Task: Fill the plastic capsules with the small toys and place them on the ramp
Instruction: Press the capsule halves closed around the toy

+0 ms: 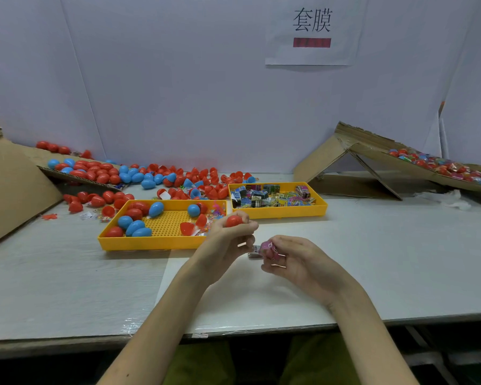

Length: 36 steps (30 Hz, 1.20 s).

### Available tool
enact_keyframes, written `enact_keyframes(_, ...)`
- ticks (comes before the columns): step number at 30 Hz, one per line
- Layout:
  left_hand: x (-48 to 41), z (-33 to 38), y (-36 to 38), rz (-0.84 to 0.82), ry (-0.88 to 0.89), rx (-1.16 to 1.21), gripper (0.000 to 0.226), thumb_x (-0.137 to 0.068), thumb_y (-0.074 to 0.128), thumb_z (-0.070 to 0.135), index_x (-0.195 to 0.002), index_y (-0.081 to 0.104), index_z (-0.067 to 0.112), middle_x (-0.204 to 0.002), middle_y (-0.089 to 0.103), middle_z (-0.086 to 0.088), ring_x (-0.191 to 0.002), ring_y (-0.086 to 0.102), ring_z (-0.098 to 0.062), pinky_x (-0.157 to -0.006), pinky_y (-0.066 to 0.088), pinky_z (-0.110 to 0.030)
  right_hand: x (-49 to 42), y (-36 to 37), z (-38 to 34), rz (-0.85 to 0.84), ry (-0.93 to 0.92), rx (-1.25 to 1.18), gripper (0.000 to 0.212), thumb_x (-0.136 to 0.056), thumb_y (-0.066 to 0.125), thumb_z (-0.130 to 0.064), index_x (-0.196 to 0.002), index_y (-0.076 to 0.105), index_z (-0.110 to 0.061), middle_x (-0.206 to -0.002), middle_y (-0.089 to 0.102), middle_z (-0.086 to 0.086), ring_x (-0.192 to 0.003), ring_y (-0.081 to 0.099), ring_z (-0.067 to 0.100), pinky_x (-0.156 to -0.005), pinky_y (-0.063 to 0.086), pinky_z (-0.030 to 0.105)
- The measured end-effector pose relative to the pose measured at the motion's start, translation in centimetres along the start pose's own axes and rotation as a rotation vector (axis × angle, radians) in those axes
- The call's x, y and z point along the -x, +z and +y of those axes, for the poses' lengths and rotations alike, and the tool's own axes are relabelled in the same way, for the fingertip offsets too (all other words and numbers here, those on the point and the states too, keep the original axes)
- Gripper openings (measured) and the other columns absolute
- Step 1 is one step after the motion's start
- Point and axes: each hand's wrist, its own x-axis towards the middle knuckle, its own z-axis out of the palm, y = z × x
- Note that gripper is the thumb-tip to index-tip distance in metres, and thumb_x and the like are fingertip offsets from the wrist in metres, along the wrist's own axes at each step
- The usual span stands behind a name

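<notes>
My left hand (231, 234) grips a red capsule piece (233, 220) above the table, just in front of the left yellow tray (128, 243). My right hand (292, 259) pinches a small pink packaged toy (267, 248) with a white label, close to the left hand. The left yellow tray holds red and blue capsule halves and whole capsules. The right yellow tray (321, 209) holds several small boxed toys. At the far right a cardboard ramp (372, 154) carries many filled capsules (439, 165).
A cardboard chute (20, 184) at the left spills red and blue capsules (150, 176) across the back of the table. Crumpled clear plastic (444, 198) lies under the right ramp. A white partition with a paper sign (311, 29) stands behind. The table's front edge (261, 329) runs below my forearms.
</notes>
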Motion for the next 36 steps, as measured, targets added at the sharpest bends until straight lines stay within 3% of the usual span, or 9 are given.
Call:
enact_keyframes(2, -0.1, 0.1, 0.1, 0.041, -0.011, -0.015, 0.028, -0.083, 0.07, 0.038, -0.078, 0.053, 0.017, -0.074, 0.054, 0.0, -0.062, 0.05, -0.013, -0.063, 0.044, -0.027, 0.0, 0.0, -0.1, 0.039, -0.012, -0.035, 0.019, -0.086, 0.065, -0.02, -0.087, 0.073, -0.003, -0.086, 0.07, 0.011, -0.092, 0.071, 0.026, -0.083, 0.058, 0.034)
enact_keyframes(5, -0.1, 0.3, 0.1, 0.12, -0.065, 0.074, 0.047, -0.098, 0.042, 0.058, -0.085, 0.051, 0.014, -0.07, 0.054, -0.003, -0.059, 0.049, -0.016, -0.061, 0.04, -0.03, -0.1, 0.0, -0.1, 0.101, -0.035, -0.078, 0.022, -0.084, 0.064, -0.016, -0.092, 0.068, 0.005, -0.086, 0.069, 0.013, -0.089, 0.072, 0.031, -0.083, 0.059, 0.033)
enact_keyframes(7, -0.1, 0.3, 0.2, 0.173, -0.069, 0.108, 0.042, -0.104, 0.033, 0.046, -0.088, 0.051, 0.011, -0.068, 0.052, -0.004, -0.056, 0.047, -0.017, -0.059, 0.04, -0.03, -0.1, -0.2, -0.1, 0.139, -0.05, -0.1, 0.019, -0.084, 0.064, -0.013, -0.089, 0.068, 0.005, -0.083, 0.068, 0.011, -0.087, 0.072, 0.03, -0.081, 0.059, 0.03)
enact_keyframes(13, 0.0, 0.2, 0.4, 0.168, 0.03, -0.051, 0.017, -0.101, 0.049, 0.021, -0.108, 0.06, 0.01, -0.084, 0.064, -0.008, -0.067, 0.061, -0.015, -0.063, 0.051, -0.026, -0.5, -0.7, -0.2, 0.274, -0.112, -0.033, 0.022, -0.08, 0.064, -0.031, -0.088, 0.073, -0.012, -0.091, 0.072, 0.004, -0.089, 0.07, 0.016, -0.088, 0.052, 0.031)
enact_keyframes(16, 0.1, 0.1, 0.7, 0.161, 0.074, -0.109, 0.034, -0.082, 0.069, 0.02, -0.114, 0.061, 0.01, -0.093, 0.069, -0.009, -0.074, 0.068, -0.017, -0.07, 0.056, -0.027, -0.6, -1.0, -0.2, 0.319, -0.137, -0.056, 0.025, -0.076, 0.067, -0.034, -0.091, 0.073, -0.016, -0.103, 0.075, 0.007, -0.101, 0.072, 0.018, -0.092, 0.048, 0.036)
enact_keyframes(19, 0.3, 0.0, 0.9, 0.143, 0.102, -0.139, 0.041, -0.074, 0.071, 0.023, -0.113, 0.063, 0.01, -0.101, 0.068, -0.011, -0.078, 0.07, -0.019, -0.075, 0.057, -0.028, -0.6, -0.9, -0.2, 0.32, -0.15, -0.07, 0.034, -0.075, 0.069, -0.034, -0.101, 0.072, -0.013, -0.111, 0.074, 0.01, -0.106, 0.071, 0.021, -0.092, 0.049, 0.037)
enact_keyframes(22, 0.3, 0.0, 1.0, 0.126, 0.116, -0.17, 0.041, -0.075, 0.081, 0.023, -0.112, 0.066, 0.014, -0.105, 0.068, -0.01, -0.082, 0.071, -0.021, -0.077, 0.058, -0.027, -0.7, -0.8, -0.3, 0.345, -0.167, -0.081, 0.031, -0.077, 0.068, -0.032, -0.101, 0.073, -0.013, -0.109, 0.075, 0.008, -0.105, 0.071, 0.021, -0.087, 0.05, 0.035)
enact_keyframes(31, 0.4, -0.1, 1.2, 0.124, 0.126, -0.202, 0.034, -0.073, 0.075, 0.026, -0.106, 0.07, 0.022, -0.104, 0.071, -0.007, -0.088, 0.073, -0.021, -0.076, 0.057, -0.024, -0.5, -0.6, -0.4, 0.408, -0.182, -0.049, 0.035, -0.076, 0.067, -0.034, -0.105, 0.072, -0.015, -0.101, 0.076, 0.005, -0.097, 0.073, 0.016, -0.081, 0.05, 0.033)
enact_keyframes(36, 0.4, -0.1, 1.0, 0.124, 0.126, -0.256, 0.027, -0.084, 0.077, 0.015, -0.11, 0.069, 0.021, -0.108, 0.072, -0.011, -0.092, 0.071, -0.022, -0.079, 0.056, -0.026, -0.5, -0.4, -0.4, 0.382, -0.18, 0.004, 0.039, -0.075, 0.068, -0.034, -0.108, 0.072, -0.015, -0.1, 0.076, 0.005, -0.095, 0.073, 0.017, -0.08, 0.051, 0.031)
